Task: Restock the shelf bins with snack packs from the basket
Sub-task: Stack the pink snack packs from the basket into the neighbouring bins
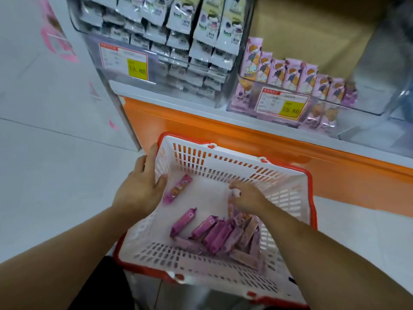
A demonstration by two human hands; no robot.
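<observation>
A pile of purple snack packs (225, 236) is lying at the near end of the white basket (223, 164). The right hand (248, 198) is reaching in over them with fingers curled, pinching one pack. At 9 o'clock, the left hand (143, 186) is holding the basket's side, fingers straight outside, thumb inside. One lone pack (177, 189) is lying beside that thumb. At 12 o'clock, an orange ledge (223, 128) is blocking the way to the clear bin (290, 95) of purple packs.

Glossy orange shelf base panel (223, 130), pale grey tiled floor (44, 142), pink floor stickers (59, 41), brown cardboard box (312, 30) behind the shelf, yellow-and-white price tags (125, 63) reading 15.80
</observation>
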